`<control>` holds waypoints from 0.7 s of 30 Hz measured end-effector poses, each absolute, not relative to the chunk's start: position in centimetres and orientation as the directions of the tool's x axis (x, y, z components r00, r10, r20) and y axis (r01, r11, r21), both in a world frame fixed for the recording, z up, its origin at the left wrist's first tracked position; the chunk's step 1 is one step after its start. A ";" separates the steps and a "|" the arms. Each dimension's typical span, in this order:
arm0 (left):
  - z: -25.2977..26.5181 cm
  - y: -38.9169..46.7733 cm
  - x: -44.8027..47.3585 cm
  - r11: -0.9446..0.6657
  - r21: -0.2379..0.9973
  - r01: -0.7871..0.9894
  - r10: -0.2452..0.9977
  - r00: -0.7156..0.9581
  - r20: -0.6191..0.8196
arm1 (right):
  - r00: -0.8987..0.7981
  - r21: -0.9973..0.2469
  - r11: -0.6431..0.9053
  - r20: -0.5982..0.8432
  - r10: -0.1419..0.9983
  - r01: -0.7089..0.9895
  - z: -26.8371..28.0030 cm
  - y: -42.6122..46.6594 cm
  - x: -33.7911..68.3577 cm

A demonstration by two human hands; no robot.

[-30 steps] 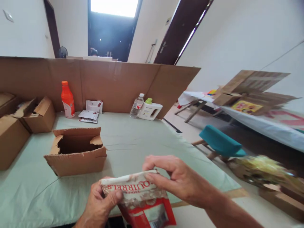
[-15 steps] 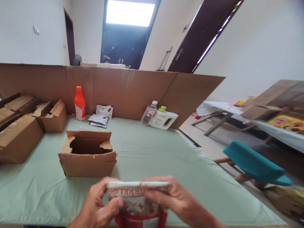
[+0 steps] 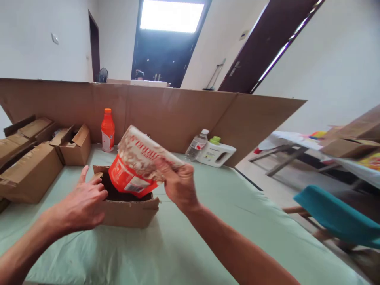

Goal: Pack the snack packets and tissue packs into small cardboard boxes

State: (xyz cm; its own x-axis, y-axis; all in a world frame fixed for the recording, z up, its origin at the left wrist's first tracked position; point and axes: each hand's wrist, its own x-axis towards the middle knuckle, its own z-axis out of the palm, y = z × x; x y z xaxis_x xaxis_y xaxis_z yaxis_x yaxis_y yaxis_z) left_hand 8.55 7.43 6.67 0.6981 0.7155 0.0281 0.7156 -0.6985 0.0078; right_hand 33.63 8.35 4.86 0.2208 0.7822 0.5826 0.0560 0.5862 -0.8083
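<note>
My right hand [image 3: 178,182] grips a red and white printed snack bag [image 3: 138,162] by its top right edge. The bag hangs tilted over the open cardboard box [image 3: 127,213], its red lower end at the opening; whether it touches the box inside cannot be seen. At the box's left side is my left hand [image 3: 84,198], fingers apart and holding nothing, close to a raised flap [image 3: 97,178]. Part of the box's opening is hidden behind the bag and the left hand.
Behind stand an orange bottle [image 3: 107,130], a clear bottle [image 3: 197,144] and a white jug with a green cap [image 3: 216,152]. Several cardboard boxes [image 3: 35,170] sit at the left. A cardboard wall [image 3: 166,107] borders the table's back. A teal chair [image 3: 335,215] stands right.
The bag has moved forward and left from near me to above the box, now tilted. My left hand has let go of it and gone to the box's left side.
</note>
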 end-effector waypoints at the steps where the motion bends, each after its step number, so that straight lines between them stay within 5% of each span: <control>1: 6.2 6.9 8.3 -0.684 -0.041 0.729 0.726 0.685 0.069 | 0.119 -0.833 0.543 0.553 0.824 0.112 4.5 8.6 33.4; 5: 4.3 5.4 7.2 -0.666 -0.176 0.725 0.689 0.688 0.227 | -0.308 -0.734 0.484 0.376 0.874 0.477 5.8 8.8 33.4; 9: 3.3 5.5 7.2 -0.697 -0.190 0.691 0.618 0.714 0.329 | -0.502 -0.382 0.468 0.013 0.865 0.797 8.6 9.7 30.9; 13: 3.1 5.9 7.5 -0.698 -0.190 0.691 0.615 0.714 0.335 | -0.580 -0.089 0.583 -0.296 0.759 0.808 7.8 11.0 27.0; 17: 3.5 6.1 7.6 -0.753 -0.164 0.637 0.558 0.751 0.352 | -0.740 -0.222 0.725 -0.395 0.545 0.652 3.8 11.7 25.0; 21: 4.2 6.1 8.1 -0.829 -0.091 0.552 0.501 0.804 0.321 | -0.840 -0.438 0.718 -0.249 0.482 0.541 2.4 11.9 26.3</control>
